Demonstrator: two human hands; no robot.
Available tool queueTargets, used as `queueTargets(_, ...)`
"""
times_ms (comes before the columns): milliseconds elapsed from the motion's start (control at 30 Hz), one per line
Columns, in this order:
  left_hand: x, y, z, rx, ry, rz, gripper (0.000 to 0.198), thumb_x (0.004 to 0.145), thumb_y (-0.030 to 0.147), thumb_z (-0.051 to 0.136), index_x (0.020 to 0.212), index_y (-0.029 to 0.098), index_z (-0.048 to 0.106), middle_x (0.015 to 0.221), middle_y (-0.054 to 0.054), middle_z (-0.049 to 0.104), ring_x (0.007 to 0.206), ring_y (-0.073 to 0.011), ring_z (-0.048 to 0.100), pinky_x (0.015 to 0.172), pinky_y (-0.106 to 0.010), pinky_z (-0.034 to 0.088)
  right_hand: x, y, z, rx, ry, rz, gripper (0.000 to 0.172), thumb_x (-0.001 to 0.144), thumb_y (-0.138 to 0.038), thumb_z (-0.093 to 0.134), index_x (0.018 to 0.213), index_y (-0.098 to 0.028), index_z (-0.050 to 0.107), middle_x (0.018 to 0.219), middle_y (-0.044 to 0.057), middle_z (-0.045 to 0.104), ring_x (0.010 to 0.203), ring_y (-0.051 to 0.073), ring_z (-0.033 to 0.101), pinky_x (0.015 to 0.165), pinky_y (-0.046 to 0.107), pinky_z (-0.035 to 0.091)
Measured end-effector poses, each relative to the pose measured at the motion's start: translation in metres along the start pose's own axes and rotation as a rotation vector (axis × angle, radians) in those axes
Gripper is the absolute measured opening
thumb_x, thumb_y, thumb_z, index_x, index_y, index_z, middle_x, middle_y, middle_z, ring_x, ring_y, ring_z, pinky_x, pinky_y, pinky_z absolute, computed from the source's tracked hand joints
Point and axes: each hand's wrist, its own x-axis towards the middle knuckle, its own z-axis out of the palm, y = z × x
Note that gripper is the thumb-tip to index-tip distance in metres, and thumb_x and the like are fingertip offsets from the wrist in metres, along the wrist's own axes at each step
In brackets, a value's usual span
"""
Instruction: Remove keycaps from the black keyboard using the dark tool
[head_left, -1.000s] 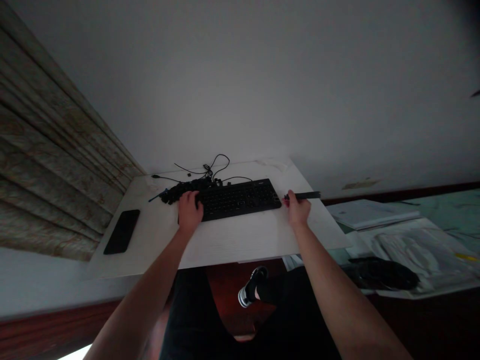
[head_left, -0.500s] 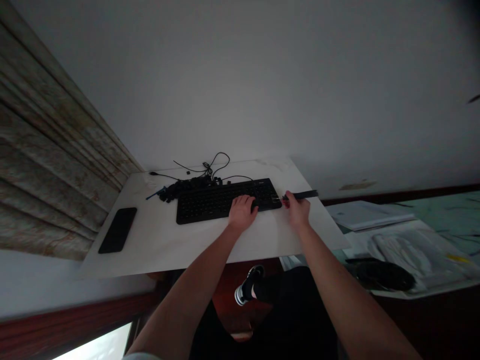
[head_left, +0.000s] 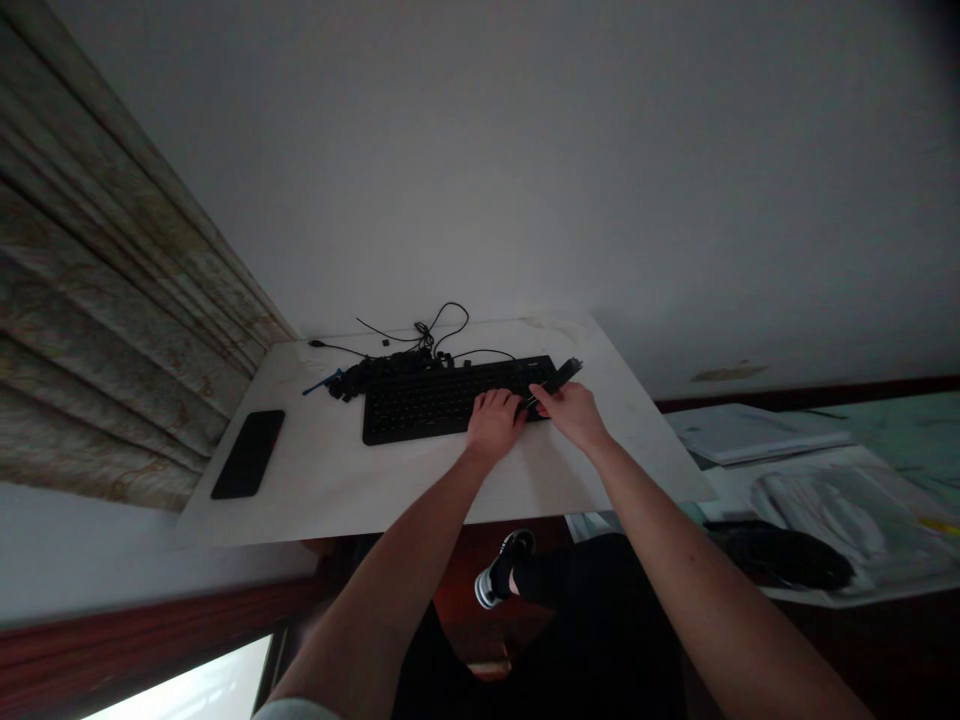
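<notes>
1. Black computer keyboard (head_left: 442, 410) lies flat near the far edge of a white desk (head_left: 300, 505), its keys apparently all in place (the dim light hides fine detail)
2. At far left, a black smartphone (head_left: 247, 454) lies flat on the desk; further right, a small blue object (head_left: 322, 382) touches a heap of small black pieces (head_left: 379, 375), which sits beside the keyboard's left end, not on it
3. A tangled thin black cable (head_left: 442, 325) loops behind the heap
4. Left hand (head_left: 493, 425) rests on the keyboard's front edge, fingers curved over the keys; whether they grip anything cannot be told
5. Right hand (head_left: 571, 416), just beside it, has its fingers closed around a slim black bar (head_left: 555, 382), angled across the keyboard's right end
6. Further right, below the desk, lie papers (head_left: 757, 433) and a dark bag (head_left: 787, 555)
</notes>
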Motion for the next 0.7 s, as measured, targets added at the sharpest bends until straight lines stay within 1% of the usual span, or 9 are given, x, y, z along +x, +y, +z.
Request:
queueTargets(100,0.000,0.001,0.000,0.008,-0.010,-0.001,0.022,0.100,0.035,0.051,0.112,0.022,0.064,0.116,-0.008,0.063,0.114,-0.0246,0.054,0.102,-0.043,0.043,0.002,0.000,0.001,0.112,-0.033,0.036,0.023,0.072,-0.040,0.083,0.074,-0.021,0.070,0.058,0.004,0.069,0.060,0.024,0.071,0.054,0.029,0.055)
queueTargets(233,0.001,0.000,0.001,0.023,-0.009,0.017,0.023,0.101,0.034,0.049,0.113,0.021,0.064,0.115,-0.008,0.063,0.114,-0.0248,0.054,0.102,-0.044,0.043,0.006,-0.004,0.002,0.170,-0.094,0.036,0.021,0.068,-0.035,0.086,0.075,-0.021,0.071,0.061,0.003,0.070,0.064,0.024,0.072,0.054,0.028,0.057)
queueTargets(400,0.001,0.000,0.003,0.025,-0.002,0.050,0.022,0.101,0.032,0.051,0.111,0.019,0.065,0.112,-0.008,0.063,0.112,-0.0238,0.054,0.100,-0.040,0.044,0.011,-0.006,-0.001,0.313,-0.203,0.102,0.030,0.066,-0.041,0.087,0.079,-0.017,0.072,0.067,0.003,0.071,0.060,0.018,0.069,0.055,0.029,0.060)
queueTargets(500,0.002,-0.001,0.003,0.009,-0.013,0.055,0.021,0.101,0.033,0.052,0.107,0.018,0.066,0.111,-0.008,0.064,0.110,-0.0231,0.055,0.099,-0.038,0.045,0.009,-0.004,-0.003,0.385,-0.235,0.096,0.039,0.062,-0.046,0.089,0.080,-0.016,0.072,0.068,0.003,0.071,0.060,0.016,0.068,0.058,0.029,0.062)
queueTargets(600,0.003,-0.001,0.002,-0.020,-0.020,0.048,0.021,0.100,0.034,0.053,0.106,0.019,0.067,0.110,-0.007,0.065,0.109,-0.0229,0.054,0.097,-0.037,0.046,0.007,-0.003,-0.003,0.380,-0.242,0.059,0.041,0.060,-0.049,0.089,0.078,-0.017,0.072,0.068,0.003,0.071,0.060,0.017,0.068,0.058,0.030,0.062)
queueTargets(700,0.004,-0.002,0.001,-0.032,-0.029,0.024,0.021,0.100,0.036,0.054,0.105,0.020,0.068,0.110,-0.006,0.066,0.107,-0.0236,0.054,0.094,-0.038,0.046,0.005,-0.004,-0.002,0.290,-0.221,-0.010,0.035,0.064,-0.048,0.087,0.078,-0.019,0.073,0.066,0.002,0.071,0.058,0.018,0.068,0.057,0.030,0.060)
